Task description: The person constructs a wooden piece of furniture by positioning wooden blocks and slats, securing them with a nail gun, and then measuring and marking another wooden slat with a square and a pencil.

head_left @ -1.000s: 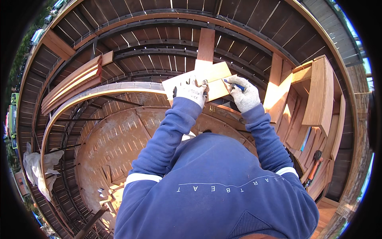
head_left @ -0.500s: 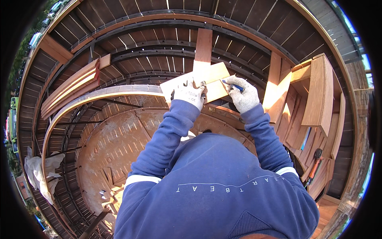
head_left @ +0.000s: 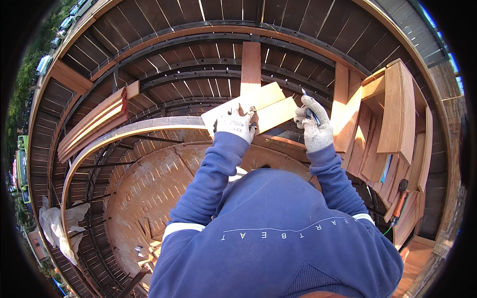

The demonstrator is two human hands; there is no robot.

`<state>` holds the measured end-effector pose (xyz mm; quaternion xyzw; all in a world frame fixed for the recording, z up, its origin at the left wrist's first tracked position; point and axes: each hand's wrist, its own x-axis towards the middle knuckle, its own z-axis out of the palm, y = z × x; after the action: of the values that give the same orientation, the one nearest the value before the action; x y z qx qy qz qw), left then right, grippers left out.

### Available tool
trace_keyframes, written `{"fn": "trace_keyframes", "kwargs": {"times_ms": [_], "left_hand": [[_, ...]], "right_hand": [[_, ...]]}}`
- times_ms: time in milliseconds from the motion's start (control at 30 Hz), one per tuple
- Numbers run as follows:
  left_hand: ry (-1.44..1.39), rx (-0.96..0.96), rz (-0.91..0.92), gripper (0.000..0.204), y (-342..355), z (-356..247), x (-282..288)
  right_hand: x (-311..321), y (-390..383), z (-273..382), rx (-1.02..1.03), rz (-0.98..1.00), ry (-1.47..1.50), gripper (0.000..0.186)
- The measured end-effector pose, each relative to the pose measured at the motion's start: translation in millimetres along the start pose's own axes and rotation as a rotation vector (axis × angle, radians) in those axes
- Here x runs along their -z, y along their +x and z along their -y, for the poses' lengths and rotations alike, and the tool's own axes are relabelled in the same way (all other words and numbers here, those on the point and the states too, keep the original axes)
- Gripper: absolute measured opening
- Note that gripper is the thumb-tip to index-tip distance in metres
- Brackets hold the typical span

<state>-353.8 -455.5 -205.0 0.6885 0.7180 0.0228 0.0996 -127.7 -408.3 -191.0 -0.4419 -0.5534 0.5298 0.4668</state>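
Observation:
Two pale wooden boards (head_left: 273, 115) lie side by side at a slant, across the end of a curved timber rail. My gloved left hand (head_left: 234, 121) grips the boards near their left part, fingers over the top and thumb toward the right. A redder plank (head_left: 251, 67) extends away behind them. My gloved right hand (head_left: 316, 124) is raised just off the boards' right end, fingers curled round a blue pen (head_left: 313, 117). A thin tip pokes up above its forefinger; most of the pen is hidden by the glove.
Curved planks (head_left: 397, 111) are stacked at the right, with an orange-and-black hand tool (head_left: 400, 201) on them. More boards (head_left: 94, 121) rest at the left on the slatted ring. A curved rail (head_left: 99, 141) sweeps left, near crumpled plastic sheeting (head_left: 64, 223). Below lies a rusty round floor (head_left: 144, 198).
My right hand has drawn right, away from the boards' end, and turned so the pen points upward. The left hand stays on the boards. The view has shifted slightly.

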Motion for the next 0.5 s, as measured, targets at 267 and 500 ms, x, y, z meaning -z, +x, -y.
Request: {"fn": "trace_keyframes", "kwargs": {"times_ms": [267, 500], "left_hand": [[-0.061, -0.018, -0.253, 0.048, 15.5, 22.8, 8.1], [-0.149, 0.006, 0.069, 0.048, 70.4, 70.2, -12.1]], "right_hand": [[20.1, 10.8, -100.6, -0.03, -0.309, 0.033, 0.039], [24.9, 51.4, -112.1, -0.037, 0.041, -0.516, 0.027]]}}
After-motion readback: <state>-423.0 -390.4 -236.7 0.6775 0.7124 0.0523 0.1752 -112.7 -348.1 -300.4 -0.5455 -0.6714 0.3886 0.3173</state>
